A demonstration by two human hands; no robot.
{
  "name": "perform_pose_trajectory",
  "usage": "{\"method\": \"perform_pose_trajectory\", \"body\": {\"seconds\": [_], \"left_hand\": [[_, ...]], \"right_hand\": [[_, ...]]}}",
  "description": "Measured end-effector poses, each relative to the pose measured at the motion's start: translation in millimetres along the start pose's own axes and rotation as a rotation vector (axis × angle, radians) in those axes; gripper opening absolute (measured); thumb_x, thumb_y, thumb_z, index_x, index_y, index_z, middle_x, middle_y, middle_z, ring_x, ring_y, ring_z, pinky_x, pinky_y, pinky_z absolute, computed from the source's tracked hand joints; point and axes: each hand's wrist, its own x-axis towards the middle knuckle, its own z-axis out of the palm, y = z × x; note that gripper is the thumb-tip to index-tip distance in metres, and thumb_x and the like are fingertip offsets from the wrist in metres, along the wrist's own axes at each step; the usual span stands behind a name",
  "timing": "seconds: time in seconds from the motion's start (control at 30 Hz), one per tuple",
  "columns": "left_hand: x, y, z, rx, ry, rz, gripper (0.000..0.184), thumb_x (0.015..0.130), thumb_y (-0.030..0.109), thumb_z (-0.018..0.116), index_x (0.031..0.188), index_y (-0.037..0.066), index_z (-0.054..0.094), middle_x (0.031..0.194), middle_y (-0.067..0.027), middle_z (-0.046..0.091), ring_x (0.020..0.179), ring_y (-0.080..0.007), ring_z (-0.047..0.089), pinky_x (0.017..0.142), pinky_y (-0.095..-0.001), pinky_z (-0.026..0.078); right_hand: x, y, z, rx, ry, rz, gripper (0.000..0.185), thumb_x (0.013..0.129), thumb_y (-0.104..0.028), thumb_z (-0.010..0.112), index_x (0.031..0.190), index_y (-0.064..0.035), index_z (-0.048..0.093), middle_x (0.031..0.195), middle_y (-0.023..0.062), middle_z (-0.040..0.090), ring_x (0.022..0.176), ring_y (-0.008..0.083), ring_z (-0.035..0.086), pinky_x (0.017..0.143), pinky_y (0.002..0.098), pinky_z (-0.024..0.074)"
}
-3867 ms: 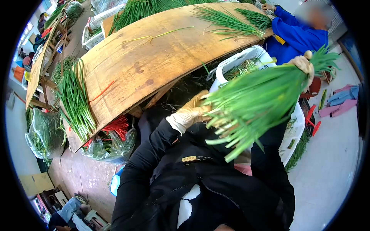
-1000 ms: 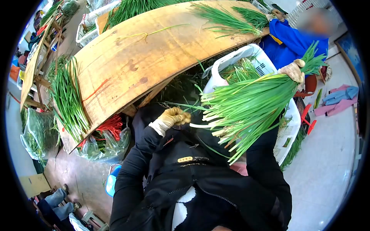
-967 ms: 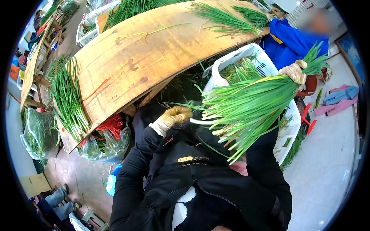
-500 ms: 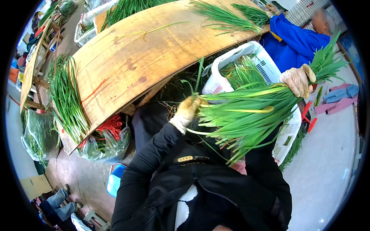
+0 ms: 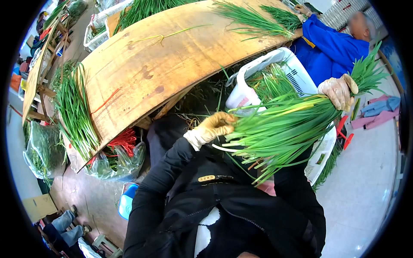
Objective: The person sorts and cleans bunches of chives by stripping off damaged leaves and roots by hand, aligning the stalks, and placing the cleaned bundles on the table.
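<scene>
My right hand (image 5: pixel 337 93), in a pale glove, is closed around the leafy part of a large bunch of garlic chives (image 5: pixel 284 131). The leaf tips stick out to its right, and the pale stalk ends fan out toward the left. At those stalk ends is my left hand (image 5: pixel 213 128), in a yellowish glove, with thumb and fingers slightly apart and the fingertips against the outer stalks. Behind and below the bunch stands a white plastic basket (image 5: pixel 241 92) with more chives (image 5: pixel 275 81) inside. The bunch partly hides the basket.
A curved-looking wooden table (image 5: pixel 172 56) lies ahead, with chive bundles (image 5: pixel 77 112) at its left end and others (image 5: pixel 254 23) at the far right. A co-worker in blue (image 5: pixel 331 47) sits at the right. Red ties (image 5: pixel 122 144) and plastic bags (image 5: pixel 45 148) are at the left.
My left hand has let go of a green leaf and turned back to the bunch, its fingers now looser. My right hand and the bunch have shifted slightly right.
</scene>
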Motion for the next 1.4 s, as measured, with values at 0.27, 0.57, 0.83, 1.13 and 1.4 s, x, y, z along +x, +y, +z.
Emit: {"method": "perform_pose_trajectory", "body": {"seconds": [0.27, 0.57, 0.83, 1.13, 1.4], "left_hand": [[0, 9, 14, 0.228, -0.25, 0.214, 0.031, 0.075, 0.009, 0.064, 0.103, 0.006, 0.052, 0.098, -0.0028, 0.054, 0.09, -0.0126, 0.05, 0.081, -0.025, 0.04], [-8, 10, -15, -0.18, 0.046, 0.064, 0.021, 0.08, 0.015, 0.059, 0.093, -0.001, 0.057, 0.082, -0.0033, 0.061, 0.072, -0.0077, 0.055, 0.066, -0.0203, 0.044], [-13, 9, -30, 0.307, 0.29, 0.266, 0.02, 0.086, 0.015, 0.05, 0.094, -0.003, 0.055, 0.084, -0.0079, 0.062, 0.067, -0.0091, 0.054, 0.063, -0.0201, 0.044], [-61, -61, -87, 1.111, 0.542, -0.314, 0.092, 0.056, 0.036, 0.076, 0.127, -0.001, 0.03, 0.128, -0.0187, 0.035, 0.117, -0.0292, 0.037, 0.093, -0.0316, 0.034], [-19, 6, 14, -0.549, -0.25, 0.008, 0.079, 0.078, 0.056, 0.043, 0.135, 0.013, 0.009, 0.139, -0.0083, 0.014, 0.124, -0.0247, 0.026, 0.094, -0.0427, 0.033]], "right_hand": [[2, 0, 0, -0.006, 0.011, 0.015, 0.024, 0.079, -0.006, 0.048, 0.1, 0.001, 0.039, 0.054, -0.0031, 0.054, 0.051, 0.0041, 0.052, 0.061, 0.0205, 0.0479], [3, 2, -1, -0.014, 0.028, 0.043, 0.025, 0.079, -0.006, 0.048, 0.101, 0.0011, 0.038, 0.052, -0.0039, 0.053, 0.052, 0.0039, 0.051, 0.062, 0.0205, 0.0477], [6, 1, -4, -0.004, 0.08, 0.083, 0.025, 0.079, -0.006, 0.048, 0.101, 0.0011, 0.038, 0.052, -0.0036, 0.053, 0.053, 0.0048, 0.052, 0.062, 0.021, 0.0479], [23, -17, 12, 0.083, 0.344, -0.047, 0.021, 0.081, -0.007, 0.046, 0.098, 0.0007, 0.038, 0.064, -0.0021, 0.04, 0.058, 0.0063, 0.043, 0.062, 0.0233, 0.04], [-54, -27, -53, -0.611, 1.254, 0.103, 0.035, 0.08, -0.015, 0.047, 0.11, 0.0037, 0.048, 0.073, 0.0042, 0.052, 0.061, 0.0154, 0.049, 0.06, 0.0283, 0.043]]}}
